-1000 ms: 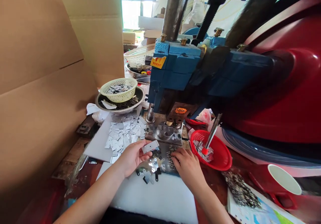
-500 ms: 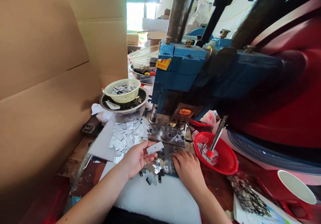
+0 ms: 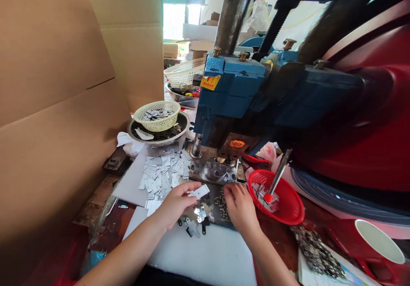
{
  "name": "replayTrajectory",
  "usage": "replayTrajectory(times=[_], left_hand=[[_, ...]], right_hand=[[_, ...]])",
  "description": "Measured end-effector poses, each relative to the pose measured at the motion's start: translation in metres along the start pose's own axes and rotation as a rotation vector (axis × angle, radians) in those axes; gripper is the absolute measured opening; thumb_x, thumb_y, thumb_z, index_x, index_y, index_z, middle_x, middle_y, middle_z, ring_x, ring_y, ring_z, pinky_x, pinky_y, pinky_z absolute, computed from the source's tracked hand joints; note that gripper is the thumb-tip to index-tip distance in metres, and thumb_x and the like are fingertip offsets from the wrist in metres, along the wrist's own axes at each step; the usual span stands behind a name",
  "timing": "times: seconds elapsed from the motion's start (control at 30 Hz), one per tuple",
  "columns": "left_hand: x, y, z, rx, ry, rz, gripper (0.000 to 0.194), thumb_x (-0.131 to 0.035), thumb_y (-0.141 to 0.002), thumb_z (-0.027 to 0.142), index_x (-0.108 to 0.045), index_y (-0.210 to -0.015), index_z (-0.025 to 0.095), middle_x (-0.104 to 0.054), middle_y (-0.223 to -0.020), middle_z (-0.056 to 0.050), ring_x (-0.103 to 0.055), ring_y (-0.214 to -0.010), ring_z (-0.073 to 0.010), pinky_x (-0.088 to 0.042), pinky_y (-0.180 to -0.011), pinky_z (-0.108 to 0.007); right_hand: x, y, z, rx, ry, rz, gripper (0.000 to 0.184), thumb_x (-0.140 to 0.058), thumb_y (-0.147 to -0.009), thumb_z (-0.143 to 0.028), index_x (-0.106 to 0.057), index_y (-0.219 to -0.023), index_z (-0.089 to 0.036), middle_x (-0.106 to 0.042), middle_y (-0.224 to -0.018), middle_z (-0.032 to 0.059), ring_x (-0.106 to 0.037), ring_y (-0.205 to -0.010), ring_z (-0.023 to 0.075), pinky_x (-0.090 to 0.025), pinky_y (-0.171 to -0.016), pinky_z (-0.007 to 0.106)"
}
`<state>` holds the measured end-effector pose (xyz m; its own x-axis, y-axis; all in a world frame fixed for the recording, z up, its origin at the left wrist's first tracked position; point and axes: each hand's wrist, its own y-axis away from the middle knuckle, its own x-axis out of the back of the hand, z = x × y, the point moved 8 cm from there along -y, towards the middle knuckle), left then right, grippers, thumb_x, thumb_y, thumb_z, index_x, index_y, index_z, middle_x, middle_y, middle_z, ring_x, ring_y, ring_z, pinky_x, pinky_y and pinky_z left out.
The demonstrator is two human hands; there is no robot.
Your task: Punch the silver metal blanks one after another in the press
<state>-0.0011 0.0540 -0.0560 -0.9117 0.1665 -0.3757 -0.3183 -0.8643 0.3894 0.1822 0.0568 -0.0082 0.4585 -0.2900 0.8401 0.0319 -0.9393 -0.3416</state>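
My left hand [image 3: 174, 202] pinches a small flat metal plate [image 3: 201, 191] between thumb and fingers, just in front of the blue press's die block [image 3: 215, 170]. My right hand [image 3: 239, 207] rests palm down with its fingers curled over a patch of tiny metal pieces [image 3: 221, 202] below the die; what its fingertips hold is hidden. Between my hands lie a few loose silver and black parts [image 3: 196, 219] on a white pad [image 3: 208, 252]. A heap of similar silver plates [image 3: 163, 170] lies on a grey sheet to the left.
The blue press head [image 3: 233, 89] and a red machine body [image 3: 368, 119] loom above and right. A red basket [image 3: 280, 198] with a metal-handled tool stands right of the die. A cream basket in a steel bowl [image 3: 157, 119] sits behind the plates. Cardboard walls [image 3: 57, 85] stand left; white cup [image 3: 379, 241] far right.
My left hand has turned and closed more tightly on the plate, bringing it lower. My right hand has slid slightly forward over the small pieces. The view has shifted a little.
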Motion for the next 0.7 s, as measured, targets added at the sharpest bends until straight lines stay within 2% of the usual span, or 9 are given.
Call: replayTrajectory(times=[0.13, 0.23, 0.33, 0.5, 0.7], left_hand=[[0.002, 0.002, 0.014, -0.141, -0.272, 0.07, 0.043, -0.06, -0.073, 0.01, -0.063, -0.114, 0.023, -0.063, -0.118, -0.006, -0.061, -0.099, -0.0208, -0.047, -0.088, -0.033], [0.005, 0.004, 0.019, -0.144, -0.356, 0.119, 0.041, -0.058, -0.073, 0.011, -0.063, -0.113, 0.021, -0.062, -0.118, -0.006, -0.062, -0.094, -0.0201, -0.048, -0.085, -0.032], [0.009, 0.004, 0.018, -0.122, -0.35, 0.128, 0.04, -0.056, -0.075, 0.015, -0.061, -0.114, 0.021, -0.063, -0.116, -0.006, -0.063, -0.091, -0.0199, -0.049, -0.081, -0.032], [0.008, -0.001, 0.023, -0.164, -0.312, 0.106, 0.035, -0.055, -0.077, 0.016, -0.06, -0.111, 0.019, -0.065, -0.113, -0.006, -0.063, -0.094, -0.0202, -0.05, -0.08, -0.031], [-0.012, -0.02, 0.047, -0.263, -0.461, 0.138, 0.032, -0.054, -0.076, 0.011, -0.064, -0.105, 0.02, -0.068, -0.107, -0.004, -0.063, -0.096, -0.0194, -0.048, -0.088, -0.032]], right_hand=[[0.009, -0.035, 0.004, -0.011, -0.151, 0.106, 0.023, -0.039, -0.09, -0.03, -0.059, -0.083, -0.02, -0.059, -0.083, 0.0056, -0.055, -0.081, 0.02, -0.042, -0.075, 0.033], [0.001, -0.059, 0.003, -0.003, -0.136, 0.093, 0.021, -0.044, -0.086, -0.03, -0.061, -0.078, -0.02, -0.058, -0.085, 0.0059, -0.054, -0.084, 0.0201, -0.042, -0.078, 0.033], [-0.009, -0.072, 0.008, -0.043, -0.109, 0.102, 0.021, -0.048, -0.082, -0.031, -0.061, -0.071, -0.019, -0.057, -0.082, 0.0069, -0.054, -0.083, 0.0217, -0.042, -0.078, 0.034], [-0.015, -0.076, 0.021, -0.085, -0.137, 0.14, 0.016, -0.053, -0.077, -0.033, -0.06, -0.075, -0.018, -0.058, -0.083, 0.0075, -0.054, -0.082, 0.022, -0.043, -0.076, 0.034], [-0.012, -0.063, 0.041, -0.193, -0.254, 0.207, 0.025, -0.053, -0.081, -0.043, -0.057, -0.073, -0.02, -0.058, -0.071, 0.0025, -0.053, -0.067, 0.0187, -0.041, -0.064, 0.031]])
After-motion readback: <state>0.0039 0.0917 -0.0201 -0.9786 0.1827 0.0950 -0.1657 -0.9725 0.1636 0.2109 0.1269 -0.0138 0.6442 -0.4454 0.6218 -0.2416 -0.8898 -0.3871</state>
